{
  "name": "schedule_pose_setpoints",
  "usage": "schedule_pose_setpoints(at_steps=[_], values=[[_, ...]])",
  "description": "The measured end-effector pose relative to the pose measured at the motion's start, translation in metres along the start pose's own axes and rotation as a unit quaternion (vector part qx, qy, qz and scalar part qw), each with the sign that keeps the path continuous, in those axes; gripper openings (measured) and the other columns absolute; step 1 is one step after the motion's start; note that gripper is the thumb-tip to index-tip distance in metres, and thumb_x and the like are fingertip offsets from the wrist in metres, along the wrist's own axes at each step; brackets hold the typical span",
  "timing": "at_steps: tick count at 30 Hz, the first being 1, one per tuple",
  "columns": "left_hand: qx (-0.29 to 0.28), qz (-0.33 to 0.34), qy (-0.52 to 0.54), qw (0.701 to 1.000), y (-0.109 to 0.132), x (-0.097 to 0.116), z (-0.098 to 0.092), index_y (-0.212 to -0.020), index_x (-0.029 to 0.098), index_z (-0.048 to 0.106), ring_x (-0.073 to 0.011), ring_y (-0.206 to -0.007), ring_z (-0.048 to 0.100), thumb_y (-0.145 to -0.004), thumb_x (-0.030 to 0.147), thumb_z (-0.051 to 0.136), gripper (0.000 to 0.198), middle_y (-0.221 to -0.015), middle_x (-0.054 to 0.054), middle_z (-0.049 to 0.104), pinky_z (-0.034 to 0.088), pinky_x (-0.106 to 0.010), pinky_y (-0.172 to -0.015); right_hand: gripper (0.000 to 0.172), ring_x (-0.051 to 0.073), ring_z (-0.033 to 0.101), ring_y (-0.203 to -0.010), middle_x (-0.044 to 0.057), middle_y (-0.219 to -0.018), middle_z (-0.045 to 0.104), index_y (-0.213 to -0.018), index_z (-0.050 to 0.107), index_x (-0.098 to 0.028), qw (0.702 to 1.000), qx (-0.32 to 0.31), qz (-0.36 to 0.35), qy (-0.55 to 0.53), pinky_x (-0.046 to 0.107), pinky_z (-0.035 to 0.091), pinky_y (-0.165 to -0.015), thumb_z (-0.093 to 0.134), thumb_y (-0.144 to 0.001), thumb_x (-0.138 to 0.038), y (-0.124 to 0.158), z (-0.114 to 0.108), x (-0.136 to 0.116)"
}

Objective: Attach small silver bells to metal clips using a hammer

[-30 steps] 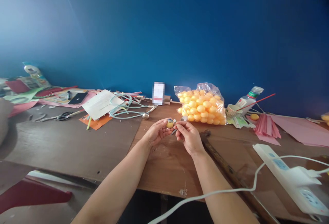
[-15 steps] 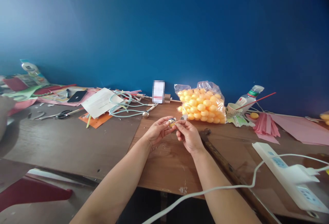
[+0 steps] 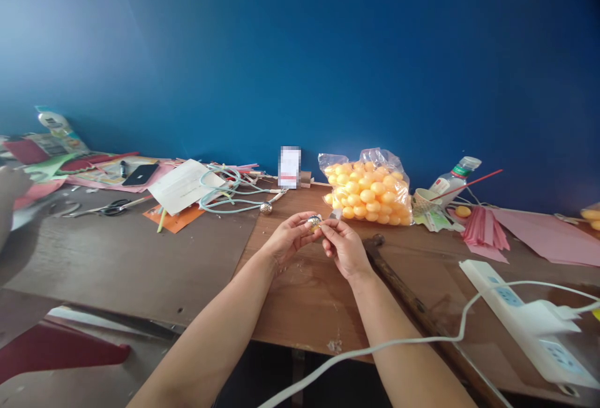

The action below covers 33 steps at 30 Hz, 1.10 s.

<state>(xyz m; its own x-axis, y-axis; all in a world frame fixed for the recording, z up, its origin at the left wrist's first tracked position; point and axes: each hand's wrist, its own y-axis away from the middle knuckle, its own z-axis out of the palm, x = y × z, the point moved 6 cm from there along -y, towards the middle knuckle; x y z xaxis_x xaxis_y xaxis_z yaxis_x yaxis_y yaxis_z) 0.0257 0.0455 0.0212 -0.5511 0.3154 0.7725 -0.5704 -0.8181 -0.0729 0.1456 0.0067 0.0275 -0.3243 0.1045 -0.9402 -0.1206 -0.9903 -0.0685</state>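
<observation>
Above the brown table, my left hand (image 3: 291, 238) is closed around a small yellow ball (image 3: 314, 222) partly covered with shiny silver pieces. My right hand (image 3: 345, 247) meets it from the right, thumb and forefinger pinched together at the ball's side. A small silvery strip (image 3: 335, 213) shows just over the right fingers and appears to be held by them; its far end is hidden. Behind the hands, a clear plastic bag (image 3: 368, 192) is full of yellow balls. A silver-covered ball (image 3: 266, 208) lies on the table to the left.
A hammer (image 3: 398, 277) lies right of my hands. A white cable (image 3: 375, 350) crosses over my right forearm from a power strip (image 3: 525, 320). Left are scissors (image 3: 110, 209), papers (image 3: 182, 186) and looped cords (image 3: 220, 208). A bottle (image 3: 452, 180) and cup (image 3: 425, 200) stand behind right.
Both hands stay nearly in place, still holding the ball between them; the right hand shifts very slightly. At the far left, a blurred shape has moved.
</observation>
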Motion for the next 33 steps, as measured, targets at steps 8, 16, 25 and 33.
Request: schedule_pose_setpoints(at_steps=[8, 16, 25, 33], values=[[0.003, 0.006, -0.006, 1.0, -0.0003, 0.0009, -0.0001, -0.106, 0.016, 0.064, -0.0153, -0.089, 0.065, -0.074, 0.018, 0.073, 0.034, -0.111, -0.008, 0.063, 0.048, -0.036, -0.093, 0.026, 0.006, 0.047, -0.046, 0.002, -0.073, 0.068, -0.084, 0.063, -0.018, 1.0, 0.008, -0.001, 0.014, 0.017, 0.033, -0.037, 0.073, -0.071, -0.038, -0.0001, -0.001, -0.0001], [0.001, 0.017, -0.012, 1.0, 0.0004, 0.002, 0.0013, -0.106, 0.016, 0.063, -0.016, -0.091, 0.064, -0.074, 0.018, 0.073, 0.034, -0.11, -0.008, 0.063, 0.046, -0.038, -0.095, 0.026, 0.006, 0.048, -0.046, 0.002, -0.074, 0.069, -0.084, 0.064, -0.018, 1.0, 0.014, -0.003, 0.025, 0.017, 0.033, -0.038, 0.074, -0.071, -0.038, -0.0006, -0.0025, 0.0008], [0.007, 0.015, -0.008, 1.0, -0.001, 0.002, 0.0015, -0.106, 0.015, 0.062, -0.0146, -0.086, 0.065, -0.072, 0.017, 0.074, 0.036, -0.107, -0.008, 0.063, 0.048, -0.035, -0.092, 0.024, 0.005, 0.047, -0.045, 0.001, -0.073, 0.069, -0.082, 0.063, -0.018, 1.0, 0.013, -0.002, 0.013, 0.018, 0.032, -0.038, 0.074, -0.07, -0.037, -0.0014, -0.0021, 0.0011], [0.008, 0.014, 0.002, 1.0, -0.0008, 0.0008, 0.0003, -0.105, 0.016, 0.063, -0.0151, -0.086, 0.066, -0.072, 0.016, 0.074, 0.035, -0.108, -0.007, 0.064, 0.048, -0.034, -0.093, 0.024, 0.005, 0.046, -0.045, 0.001, -0.073, 0.068, -0.081, 0.063, -0.018, 1.0, 0.007, -0.004, 0.012, 0.017, 0.033, -0.038, 0.074, -0.071, -0.037, -0.001, -0.0014, 0.0013]])
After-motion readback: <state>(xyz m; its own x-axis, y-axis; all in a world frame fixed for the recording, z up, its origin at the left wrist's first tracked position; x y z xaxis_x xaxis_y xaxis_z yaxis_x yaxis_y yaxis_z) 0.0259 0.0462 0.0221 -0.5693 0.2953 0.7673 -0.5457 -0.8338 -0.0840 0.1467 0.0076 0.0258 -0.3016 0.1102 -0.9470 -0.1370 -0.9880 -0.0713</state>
